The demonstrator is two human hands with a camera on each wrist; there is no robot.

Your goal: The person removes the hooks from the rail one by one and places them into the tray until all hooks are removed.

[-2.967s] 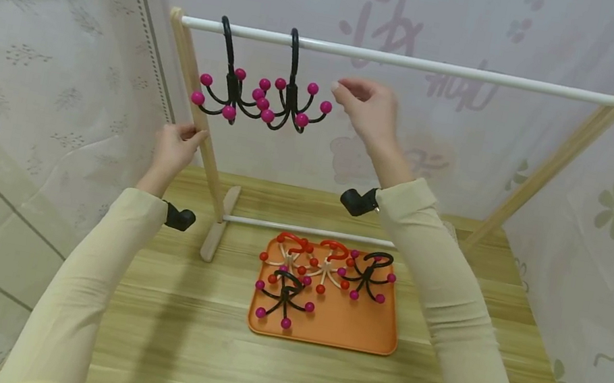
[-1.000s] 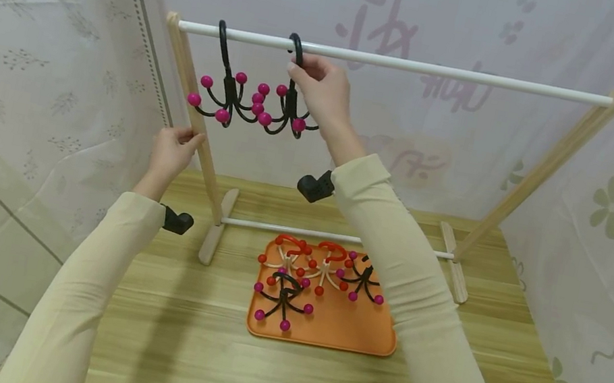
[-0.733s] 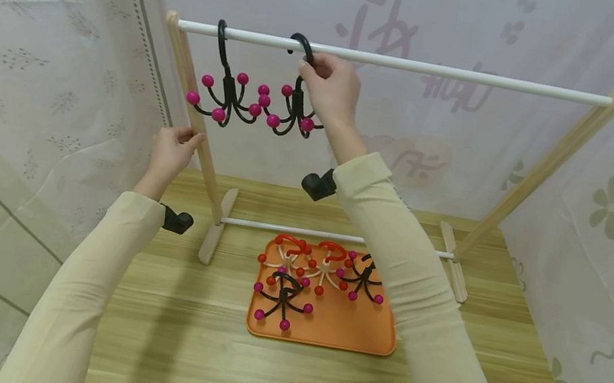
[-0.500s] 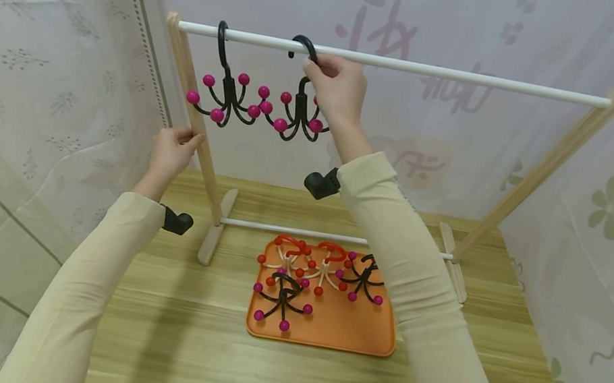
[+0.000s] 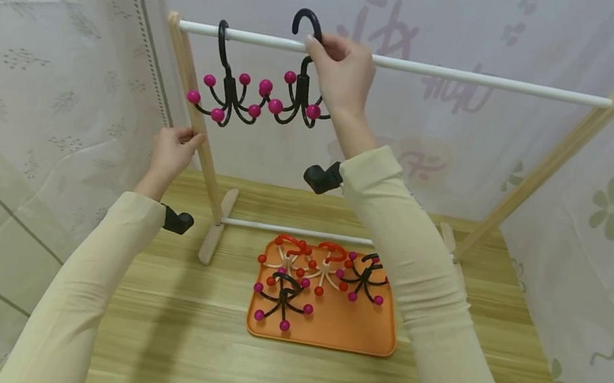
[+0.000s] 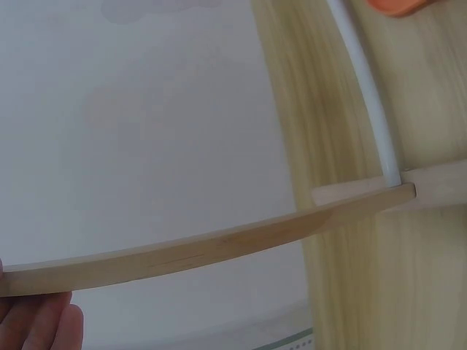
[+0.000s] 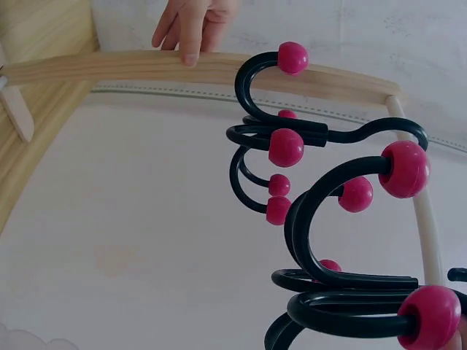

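Black hanger [image 5: 302, 91], pink-balled prongs, near 12 o'clock; long axis runs 12-to-6, crook uppermost above the rail [image 5: 487, 81], tip toward 6. Right hand [image 5: 344, 75] pinches its stem; left hand [image 5: 171, 150] pinches the rack post [image 5: 206, 157] at 9.

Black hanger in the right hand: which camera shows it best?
Head view: the black hanger shows nearly whole, partly hidden by the right hand. Right wrist view: up close but cropped. Left wrist view: none of it.
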